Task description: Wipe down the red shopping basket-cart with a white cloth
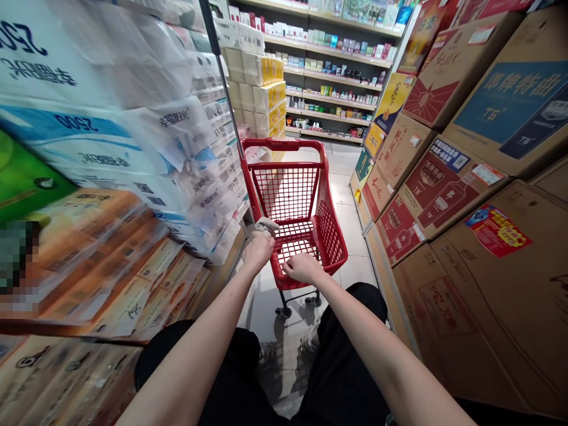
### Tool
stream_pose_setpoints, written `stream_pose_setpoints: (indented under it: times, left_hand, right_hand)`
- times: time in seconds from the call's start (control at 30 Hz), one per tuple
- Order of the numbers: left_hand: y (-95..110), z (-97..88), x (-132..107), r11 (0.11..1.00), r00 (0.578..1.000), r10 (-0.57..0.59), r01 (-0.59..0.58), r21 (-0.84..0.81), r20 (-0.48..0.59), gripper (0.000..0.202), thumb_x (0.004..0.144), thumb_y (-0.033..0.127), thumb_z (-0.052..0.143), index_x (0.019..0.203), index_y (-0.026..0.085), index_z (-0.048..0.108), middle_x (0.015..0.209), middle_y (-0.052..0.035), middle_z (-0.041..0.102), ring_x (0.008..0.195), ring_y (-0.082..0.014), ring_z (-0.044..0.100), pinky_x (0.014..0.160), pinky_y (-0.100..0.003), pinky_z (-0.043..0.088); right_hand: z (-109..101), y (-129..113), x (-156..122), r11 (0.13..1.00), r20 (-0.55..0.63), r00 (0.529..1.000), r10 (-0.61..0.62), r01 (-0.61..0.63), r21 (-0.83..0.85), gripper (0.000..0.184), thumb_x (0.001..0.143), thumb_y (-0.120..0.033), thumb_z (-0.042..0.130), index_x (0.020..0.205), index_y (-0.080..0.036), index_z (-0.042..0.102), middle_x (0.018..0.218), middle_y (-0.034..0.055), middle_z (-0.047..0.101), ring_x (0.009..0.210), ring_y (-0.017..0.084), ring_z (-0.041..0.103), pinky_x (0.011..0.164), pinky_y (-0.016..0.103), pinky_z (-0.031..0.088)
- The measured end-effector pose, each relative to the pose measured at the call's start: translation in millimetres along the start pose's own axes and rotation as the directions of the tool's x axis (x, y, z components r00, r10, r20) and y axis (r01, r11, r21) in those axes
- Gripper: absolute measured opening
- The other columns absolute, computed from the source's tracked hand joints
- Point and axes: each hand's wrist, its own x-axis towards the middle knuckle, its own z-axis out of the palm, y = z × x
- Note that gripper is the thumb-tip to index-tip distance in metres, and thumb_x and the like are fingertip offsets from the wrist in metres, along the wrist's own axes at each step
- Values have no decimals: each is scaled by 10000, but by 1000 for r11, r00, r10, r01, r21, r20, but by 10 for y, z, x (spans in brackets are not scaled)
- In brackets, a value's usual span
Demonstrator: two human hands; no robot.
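Note:
A red plastic shopping basket on wheels [326,163] stands in front of me, its grid bottom showing. My left hand [258,253] is closed around a grey cloth [267,224], at the basket's left rim. Curled fingers of my right hand [305,268] are on the near rim, gripping it as far as I can see. A thin pole with a dark grip [212,32] rises from the basket's far left corner.
Paper packs in plastic wrap [177,124] are piled along the left, with orange packs [110,266] nearer me. Stacked cartons [488,284] line the right. Shelves of small goods [341,62] cross the far end. Tiled floor [350,225] runs between the stacks.

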Motion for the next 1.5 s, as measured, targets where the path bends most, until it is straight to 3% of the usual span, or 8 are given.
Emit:
stream_pose_setpoints:
  times: [0.3,0.53,0.77,0.97,1.2,1.5]
  left_hand:
    - [29,65,-96,1000,1000,8,-8,25,-6,406,925,451,378,1174,131,402,1128,-244,671,1080,-339,664,840,-417,489]
    - [69,-38,148,999,997,-46,44,-29,-66,476,919,440,414,1205,60,428,1157,-277,657,1123,-374,637,890,-444,479]
    - [138,-73,328,989,982,-121,106,-106,-146,529,898,467,441,1226,52,435,1164,-274,656,1128,-388,627,882,-471,487]
    - [142,-96,198,988,988,-121,111,-104,-97,470,883,438,457,1213,103,457,1180,-253,665,1123,-357,638,867,-428,493]
    - [169,11,1,983,987,-118,100,-155,-111,433,864,399,466,1183,107,478,1127,-237,687,1076,-354,660,837,-414,494]
    - [221,140,-106,969,984,-149,125,-212,-99,503,871,456,442,1215,89,436,1116,-250,684,1048,-361,666,845,-432,493]
  right_hand:
    - [-57,48,-35,999,-5,1000,-11,11,-41,473,991,-391,357,872,-186,766,902,93,755,840,194,683,700,248,414]
    - [5,-16,-30,985,-54,990,-130,123,-123,516,1001,-381,315,854,-176,766,868,92,757,820,212,694,728,280,434]
    - [38,1,-26,983,-63,989,-136,126,-135,527,999,-390,308,852,-177,767,858,94,755,798,208,688,713,277,425]
    - [64,108,-47,987,-76,989,-129,121,-110,488,969,-381,350,793,-179,759,751,73,730,672,178,639,597,268,333]
    - [95,423,-156,984,-111,979,-169,161,-75,467,945,-368,387,659,-179,705,630,39,667,541,120,501,535,288,198]
    - [50,636,-257,987,-126,979,-158,155,-34,456,937,-359,404,613,-180,671,579,12,613,494,97,384,532,278,172]
